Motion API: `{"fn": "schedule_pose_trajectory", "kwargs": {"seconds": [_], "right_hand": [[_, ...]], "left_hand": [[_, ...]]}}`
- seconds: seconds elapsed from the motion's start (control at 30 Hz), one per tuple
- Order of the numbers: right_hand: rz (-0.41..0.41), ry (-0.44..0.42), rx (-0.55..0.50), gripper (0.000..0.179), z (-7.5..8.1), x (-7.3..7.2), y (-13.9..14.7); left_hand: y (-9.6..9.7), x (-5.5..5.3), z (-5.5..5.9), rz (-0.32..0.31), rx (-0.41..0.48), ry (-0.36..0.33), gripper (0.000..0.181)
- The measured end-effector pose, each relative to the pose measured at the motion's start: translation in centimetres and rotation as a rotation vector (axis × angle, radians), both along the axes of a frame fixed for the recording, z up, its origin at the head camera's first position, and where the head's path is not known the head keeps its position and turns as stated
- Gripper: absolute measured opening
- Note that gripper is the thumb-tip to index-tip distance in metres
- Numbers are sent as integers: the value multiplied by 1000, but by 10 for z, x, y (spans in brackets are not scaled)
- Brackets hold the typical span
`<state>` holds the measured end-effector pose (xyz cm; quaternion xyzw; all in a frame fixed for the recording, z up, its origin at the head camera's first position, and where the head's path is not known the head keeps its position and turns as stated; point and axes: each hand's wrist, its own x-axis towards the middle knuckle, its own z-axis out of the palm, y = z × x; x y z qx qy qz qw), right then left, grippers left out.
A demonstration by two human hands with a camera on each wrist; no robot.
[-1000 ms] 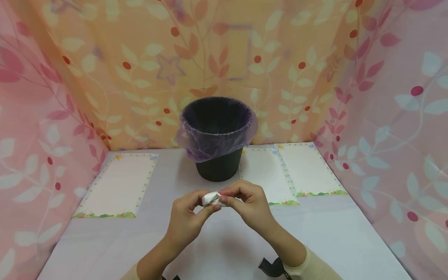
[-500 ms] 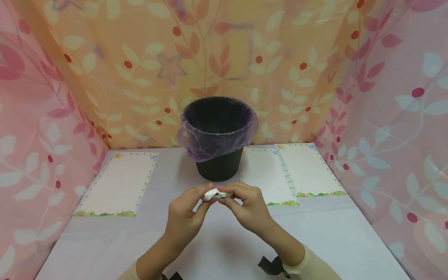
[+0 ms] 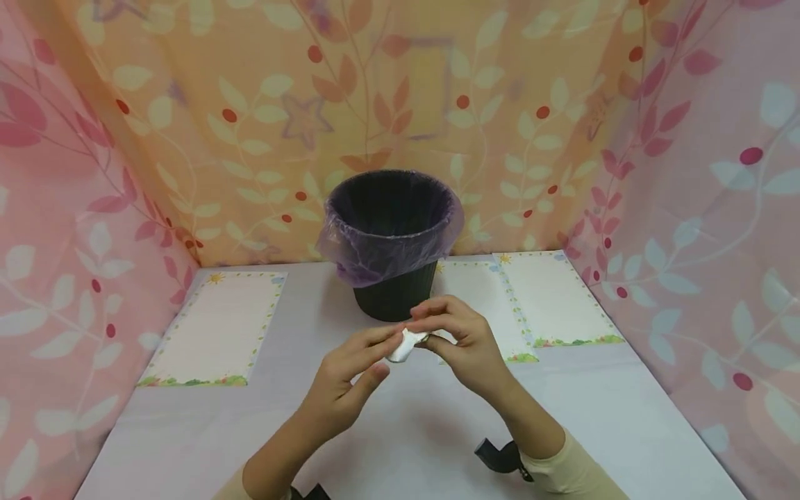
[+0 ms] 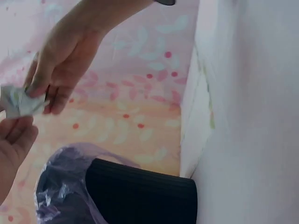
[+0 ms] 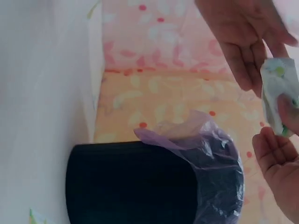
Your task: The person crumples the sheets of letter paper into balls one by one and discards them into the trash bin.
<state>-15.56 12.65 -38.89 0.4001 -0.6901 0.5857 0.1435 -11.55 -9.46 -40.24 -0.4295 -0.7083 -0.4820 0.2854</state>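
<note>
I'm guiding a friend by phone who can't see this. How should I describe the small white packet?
Find the black bin with the purple liner. Nearer the camera, the right hand pinches the white packet above the table, the left hand close beside it. It alone is small and held up; the bordered sheets are large and lie flat.

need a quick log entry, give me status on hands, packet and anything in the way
Right hand pinching white packet. Left hand outstretched beside it. Lined bin beyond; no obstruction visible.
</note>
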Motion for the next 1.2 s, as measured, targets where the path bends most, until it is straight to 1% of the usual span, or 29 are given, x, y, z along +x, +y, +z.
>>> {"fn": "schedule_pose_trajectory", "kwargs": {"seconds": [0.03,0.07,0.1,0.17,0.2,0.23,0.27,0.33,0.4,0.47,0.53,0.57,0.63,0.7,0.8,0.87,0.93,1.0,1.1,1.2], "right_hand": [[-13,66,17,31,1,-2,2],[-21,122,27,32,1,-4,4],[-16,175,30,34,1,-5,5],[13,277,26,35,1,-7,4],[40,313,19,33,1,-8,3],[73,340,7,31,2,-10,3],[108,367,-4,29,2,-12,2],[161,437,-16,26,3,-15,2],[191,507,-8,23,4,-17,2],[201,579,7,22,5,-17,2],[189,632,17,21,4,-18,1],[181,646,20,20,5,-17,1],[177,662,17,17,4,-16,0],[176,671,24,16,4,-14,-1],[186,670,38,14,4,-13,-3],[181,647,45,13,3,-12,-4],[165,599,32,12,1,-13,-5],[132,548,14,15,-1,-13,-6],[65,467,-10,23,-5,-10,-10],[-6,409,2,24,-9,-5,-15]], "left_hand": [[-4,-1,-1,-81,20,-107,40],[-7,-2,-2,-143,36,-198,41],[-11,-4,-2,-197,52,-274,43],[-17,-6,-2,-291,84,-395,44],[-20,-7,-2,-339,99,-443,43],[-23,-8,-1,-364,98,-474,42],[-25,-8,-1,-376,90,-490,41],[-27,-8,1,-411,83,-500,41],[-27,-8,2,-430,90,-517,42],[-25,-7,3,-430,97,-547,46],[-23,-6,4,-437,96,-589,50],[-22,-5,5,-428,88,-610,51],[-21,-5,6,-412,53,-631,53],[-22,-5,7,-403,17,-631,53],[-24,-5,7,-391,-17,-593,53],[-22,-5,6,-379,-9,-552,51],[-18,-4,4,-345,18,-515,48],[-13,-3,2,-297,50,-482,44],[-6,-1,-2,-209,93,-439,40],[-3,-2,-6,-131,120,-393,38]]}}
